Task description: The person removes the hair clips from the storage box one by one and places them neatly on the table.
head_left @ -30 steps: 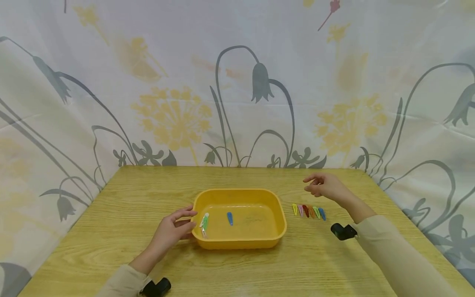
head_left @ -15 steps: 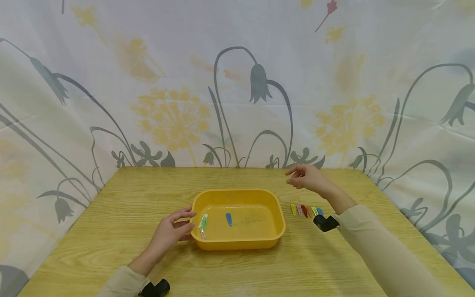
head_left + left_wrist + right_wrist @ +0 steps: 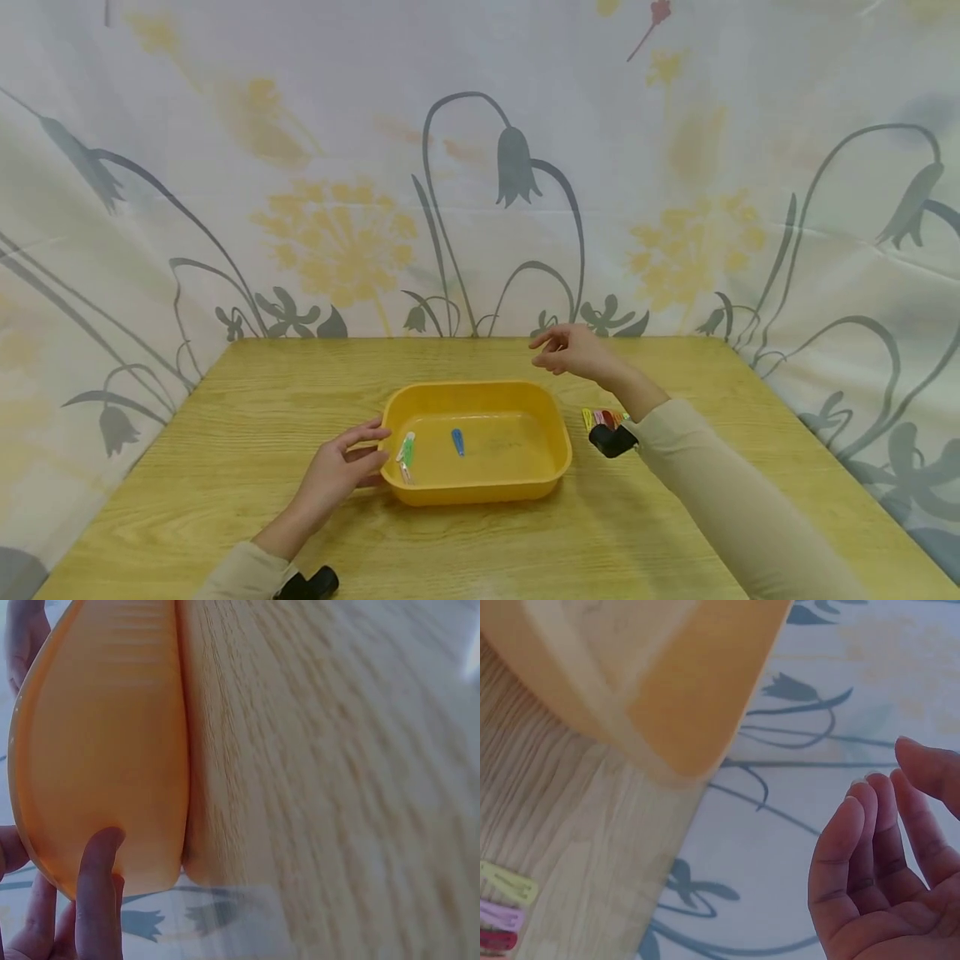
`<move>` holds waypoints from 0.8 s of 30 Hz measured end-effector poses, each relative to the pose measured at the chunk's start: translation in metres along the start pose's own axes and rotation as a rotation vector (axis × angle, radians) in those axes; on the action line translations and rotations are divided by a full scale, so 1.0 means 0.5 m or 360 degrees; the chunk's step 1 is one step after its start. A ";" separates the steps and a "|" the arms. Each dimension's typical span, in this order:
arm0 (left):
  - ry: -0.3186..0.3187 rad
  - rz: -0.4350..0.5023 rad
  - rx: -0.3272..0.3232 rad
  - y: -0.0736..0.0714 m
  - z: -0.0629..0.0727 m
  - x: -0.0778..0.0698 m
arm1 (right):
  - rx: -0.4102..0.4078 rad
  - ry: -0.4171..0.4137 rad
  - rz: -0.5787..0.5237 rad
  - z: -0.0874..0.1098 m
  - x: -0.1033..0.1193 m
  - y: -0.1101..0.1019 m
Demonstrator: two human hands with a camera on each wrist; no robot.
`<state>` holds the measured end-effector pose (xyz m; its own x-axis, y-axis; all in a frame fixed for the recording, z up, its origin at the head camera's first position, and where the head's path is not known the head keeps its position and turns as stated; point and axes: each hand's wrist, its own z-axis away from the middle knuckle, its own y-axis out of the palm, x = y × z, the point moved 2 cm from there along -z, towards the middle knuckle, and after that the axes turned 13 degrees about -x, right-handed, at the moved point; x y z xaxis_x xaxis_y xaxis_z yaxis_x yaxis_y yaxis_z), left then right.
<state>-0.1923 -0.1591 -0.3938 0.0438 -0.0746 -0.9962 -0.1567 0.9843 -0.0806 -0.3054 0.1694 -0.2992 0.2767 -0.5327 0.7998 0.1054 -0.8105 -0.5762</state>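
My left hand rests at the left end of a yellow plastic tray, fingertips against its rim and outer wall; in the left wrist view one finger presses the tray wall. A blue snap hair clip lies inside near the middle. Green and whitish clips are bunched at the tray's left end. Above the table, behind the tray's back right corner, my right hand hovers with loosely bent fingers and nothing between them. In the right wrist view its thumb stands apart from the fingertips.
Right of the tray, a row of coloured hair clips lies on the wooden table, partly hidden by the black wrist camera and right sleeve. A flower-printed cloth hangs behind the table.
My right hand has moved left from above the clip row towards the tray's back right corner, its arm now covering part of the row. The left hand stays at the tray.
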 end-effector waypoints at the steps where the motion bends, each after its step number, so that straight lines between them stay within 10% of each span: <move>1: 0.0000 -0.0001 0.0000 0.000 0.000 0.000 | 0.0007 0.0006 -0.0003 -0.003 0.004 0.007; 24: 0.0032 -0.0031 0.0004 -0.004 -0.010 0.003 | 0.0344 -0.0006 0.0005 -0.058 -0.002 0.188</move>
<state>-0.1968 -0.1622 -0.3952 0.0269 -0.0973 -0.9949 -0.1538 0.9830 -0.1002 -0.3237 0.0865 -0.3494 0.2806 -0.5340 0.7976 0.3070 -0.7374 -0.6017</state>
